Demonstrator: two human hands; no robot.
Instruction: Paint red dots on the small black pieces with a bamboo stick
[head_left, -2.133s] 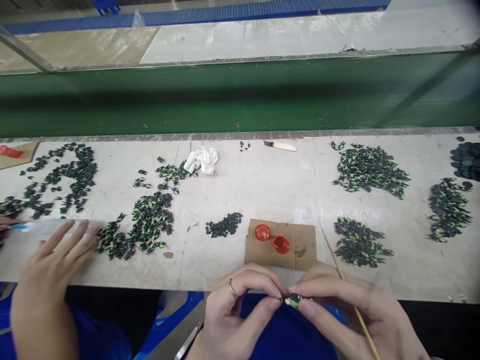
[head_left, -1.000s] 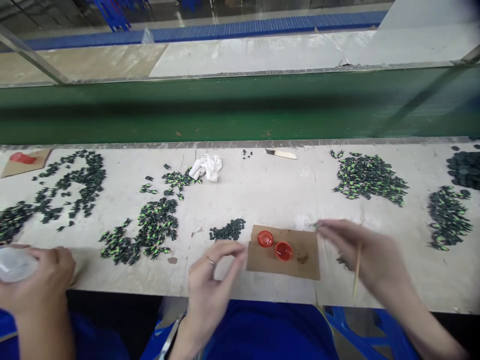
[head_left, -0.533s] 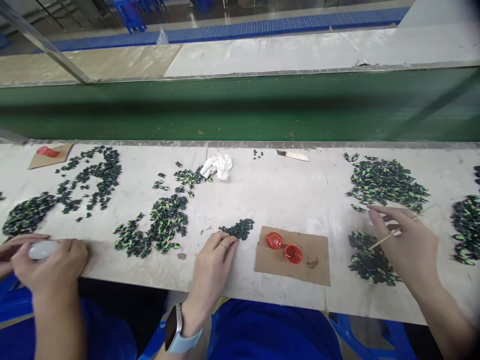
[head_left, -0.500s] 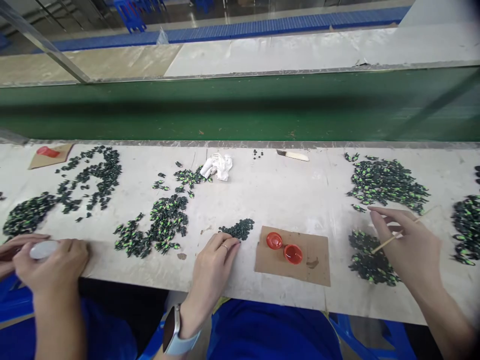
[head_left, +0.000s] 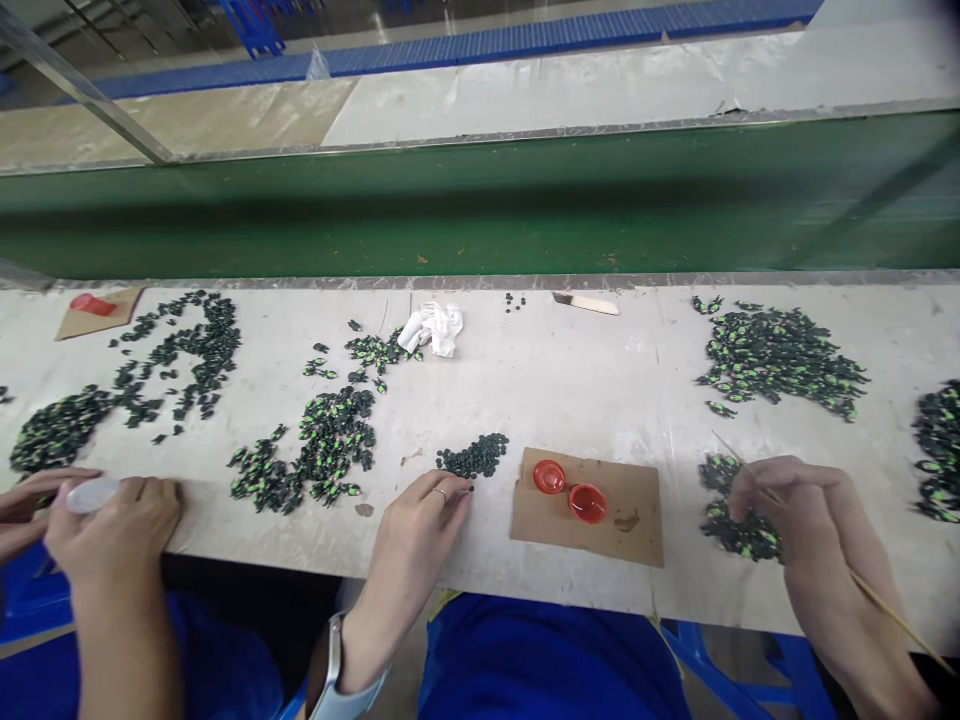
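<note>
No brand, label or writing can be read on anything here. The left hand (head_left: 416,525) lies on the pale worktable (head_left: 540,385), fingers curled loosely, fingertips at the near edge of a small heap of plain dark discs (head_left: 474,456); whether it pinches one cannot be told. The right hand (head_left: 806,520) is bent over a pile of black-and-green pieces (head_left: 731,515), fingers drawn together at the pile's top with a thin wooden stick (head_left: 870,590) held through the hand and running back past the wrist. These pieces are small, oval, dark with bright green markings. A larger pile of the same pieces (head_left: 780,350) lies farther back. Between the hands sits a cardboard square (head_left: 622,520) bearing two red caps (head_left: 568,490). A crumpled white cloth (head_left: 433,328) lies farther back. At far left a co-worker's hands (head_left: 105,515) hold a small clear container (head_left: 91,493).
</note>
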